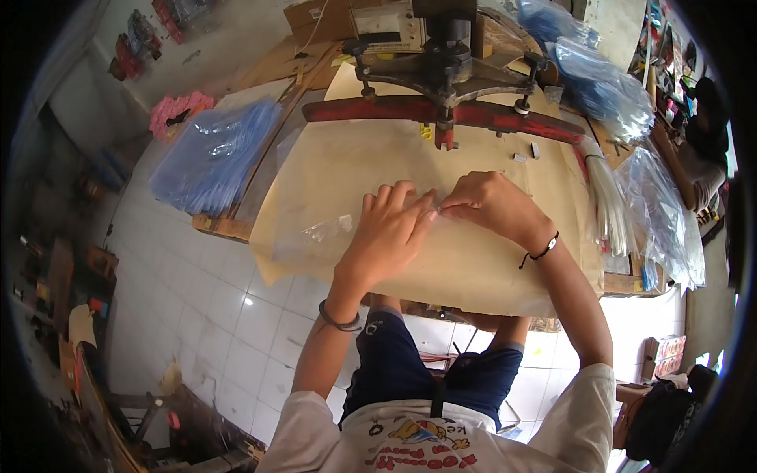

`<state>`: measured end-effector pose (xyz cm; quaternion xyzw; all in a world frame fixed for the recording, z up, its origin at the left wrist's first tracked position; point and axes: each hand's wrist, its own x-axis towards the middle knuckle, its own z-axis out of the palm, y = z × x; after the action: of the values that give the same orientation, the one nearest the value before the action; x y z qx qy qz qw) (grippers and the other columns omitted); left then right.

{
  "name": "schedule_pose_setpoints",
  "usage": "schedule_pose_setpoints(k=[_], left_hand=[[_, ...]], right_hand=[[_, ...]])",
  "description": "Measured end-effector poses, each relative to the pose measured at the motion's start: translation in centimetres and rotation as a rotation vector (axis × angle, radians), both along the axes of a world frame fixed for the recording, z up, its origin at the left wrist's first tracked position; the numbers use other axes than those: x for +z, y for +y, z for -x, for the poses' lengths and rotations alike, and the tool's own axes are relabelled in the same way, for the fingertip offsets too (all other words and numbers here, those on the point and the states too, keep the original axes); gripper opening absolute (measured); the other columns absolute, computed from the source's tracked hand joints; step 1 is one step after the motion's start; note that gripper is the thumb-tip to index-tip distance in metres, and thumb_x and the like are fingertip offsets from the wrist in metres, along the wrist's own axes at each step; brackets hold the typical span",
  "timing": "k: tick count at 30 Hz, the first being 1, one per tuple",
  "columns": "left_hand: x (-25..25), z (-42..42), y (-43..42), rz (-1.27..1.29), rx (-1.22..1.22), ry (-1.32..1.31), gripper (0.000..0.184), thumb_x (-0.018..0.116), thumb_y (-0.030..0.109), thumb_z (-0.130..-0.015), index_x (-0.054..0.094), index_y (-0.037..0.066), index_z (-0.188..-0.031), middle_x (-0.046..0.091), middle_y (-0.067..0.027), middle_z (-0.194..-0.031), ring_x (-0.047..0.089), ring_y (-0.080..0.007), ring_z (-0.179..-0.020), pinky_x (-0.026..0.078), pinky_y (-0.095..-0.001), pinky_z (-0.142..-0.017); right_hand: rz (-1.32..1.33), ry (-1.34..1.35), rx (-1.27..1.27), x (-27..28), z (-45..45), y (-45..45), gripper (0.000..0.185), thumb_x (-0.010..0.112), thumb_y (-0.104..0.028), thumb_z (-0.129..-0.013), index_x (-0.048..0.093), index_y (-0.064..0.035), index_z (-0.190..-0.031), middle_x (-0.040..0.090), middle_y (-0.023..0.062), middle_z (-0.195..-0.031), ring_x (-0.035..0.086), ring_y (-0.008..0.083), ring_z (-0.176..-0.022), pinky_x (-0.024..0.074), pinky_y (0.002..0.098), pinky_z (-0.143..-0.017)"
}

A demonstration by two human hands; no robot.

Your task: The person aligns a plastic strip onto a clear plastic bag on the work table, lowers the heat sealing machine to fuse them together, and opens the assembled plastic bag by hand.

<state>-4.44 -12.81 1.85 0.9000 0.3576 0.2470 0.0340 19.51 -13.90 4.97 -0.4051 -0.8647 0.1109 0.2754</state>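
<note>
A clear plastic sheet (323, 230) lies on brown paper (465, 276) that covers the bench in front of me. My left hand (390, 232) rests over the sheet's right part, with its thumb and index finger together at the plastic and its other fingers spread. Close beside it, my right hand (495, 206) pinches the plastic edge, its fingers curled in. The fingertips of both hands nearly meet, and the exact spot they grip is too small to make out.
Beyond my hands a red press bar (512, 121) spans the bench beneath a black metal clamp frame (445, 83). Stacked bluish plastic bags (217, 154) lie on the left; more plastic bags (603, 79) are piled at the right. Small metal pieces (535, 150) and yellow-handled scissors (426, 131) sit near the bar.
</note>
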Motion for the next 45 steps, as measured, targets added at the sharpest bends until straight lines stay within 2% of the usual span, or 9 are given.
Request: schedule_pose_setpoints(k=[2,7,13,16,19,25,29,34,45], left_hand=[[0.2,0.3,1.0,0.114,-0.048,-0.062,0.038,0.054,0.034,-0.107,0.068,0.013,-0.135,0.054,-0.0090,-0.122,0.051,-0.0282,-0.114,0.039,-0.0428,-0.099],[-0.5,0.6,1.6,0.136,-0.072,-0.128,0.036,0.055,0.032,-0.106,0.070,0.014,-0.134,0.054,-0.0080,-0.120,0.052,-0.0282,-0.113,0.039,-0.0423,-0.102],[-0.3,0.4,1.6,0.125,-0.033,-0.131,0.034,0.055,0.029,-0.106,0.071,0.015,-0.132,0.054,-0.0077,-0.120,0.052,-0.0283,-0.112,0.040,-0.0417,-0.101],[-0.6,0.2,1.6,0.135,-0.016,-0.137,0.032,0.057,0.027,-0.105,0.072,0.015,-0.131,0.054,-0.0077,-0.120,0.052,-0.0285,-0.112,0.040,-0.0420,-0.100],[-0.8,0.2,1.7,0.131,-0.022,-0.187,0.031,0.060,0.023,-0.103,0.072,0.014,-0.131,0.054,-0.0077,-0.120,0.052,-0.0289,-0.111,0.040,-0.0424,-0.101],[-0.5,0.6,1.9,0.173,-0.081,-0.227,0.034,0.068,0.014,-0.097,0.071,0.014,-0.131,0.055,-0.0051,-0.123,0.050,-0.0271,-0.106,0.042,-0.0408,-0.100],[-0.5,0.6,1.8,0.212,-0.073,-0.197,0.040,0.070,0.010,-0.094,0.070,0.014,-0.133,0.056,-0.0020,-0.125,0.048,-0.0253,-0.103,0.043,-0.0392,-0.099],[-0.2,0.2,1.4,0.237,-0.031,-0.182,0.041,0.069,0.015,-0.095,0.069,0.015,-0.135,0.058,-0.0025,-0.123,0.051,-0.0275,-0.107,0.042,-0.0424,-0.101],[0.0,-0.1,1.2,0.149,-0.027,-0.101,0.049,0.068,0.012,-0.095,0.063,0.014,-0.144,0.057,-0.0043,-0.125,0.048,-0.0270,-0.104,0.044,-0.0383,-0.098]], right_hand=[[-0.050,-0.032,0.010,0.0,0.0,0.0,0.013,0.075,-0.012,-0.085,0.079,-0.0078,-0.097,0.074,0.0092,-0.094,0.069,0.0297,-0.087,0.0566,0.0410,-0.077],[-0.188,-0.044,0.093,-0.3,-0.1,0.3,0.018,0.077,-0.006,-0.084,0.081,-0.0079,-0.102,0.074,0.0086,-0.103,0.069,0.0286,-0.096,0.0586,0.0390,-0.082],[-0.180,-0.038,0.126,-0.8,-0.1,0.4,0.024,0.075,-0.005,-0.085,0.079,-0.0060,-0.108,0.075,0.0095,-0.107,0.070,0.0284,-0.099,0.0589,0.0392,-0.084],[-0.273,-0.122,0.178,-0.8,-0.5,0.9,0.023,0.074,-0.005,-0.081,0.077,-0.0057,-0.103,0.074,0.0086,-0.107,0.070,0.0282,-0.100,0.0592,0.0384,-0.084],[-0.329,-0.170,0.186,-0.9,-0.9,0.7,0.031,0.071,-0.006,-0.080,0.077,-0.0089,-0.111,0.074,0.0074,-0.111,0.070,0.0279,-0.101,0.0593,0.0381,-0.085],[-0.295,-0.159,0.228,-1.0,-1.2,1.1,0.037,0.067,-0.010,-0.083,0.075,-0.0144,-0.118,0.071,0.0034,-0.109,0.069,0.0240,-0.099,0.0589,0.0357,-0.086],[-0.383,-0.236,0.172,-1.3,-1.1,1.2,0.036,0.066,-0.013,-0.083,0.075,-0.0163,-0.118,0.067,0.0007,-0.108,0.067,0.0209,-0.100,0.0578,0.0338,-0.088],[-0.461,-0.319,0.081,-1.6,-0.8,1.1,0.035,0.066,-0.015,-0.083,0.075,-0.0175,-0.117,0.065,-0.0028,-0.110,0.065,0.0184,-0.103,0.0575,0.0328,-0.088],[-0.362,-0.267,0.001,-1.7,-0.6,0.1,0.033,0.065,-0.015,-0.084,0.073,-0.0115,-0.116,0.068,0.0006,-0.110,0.066,0.0200,-0.108,0.0552,0.0340,-0.093]])
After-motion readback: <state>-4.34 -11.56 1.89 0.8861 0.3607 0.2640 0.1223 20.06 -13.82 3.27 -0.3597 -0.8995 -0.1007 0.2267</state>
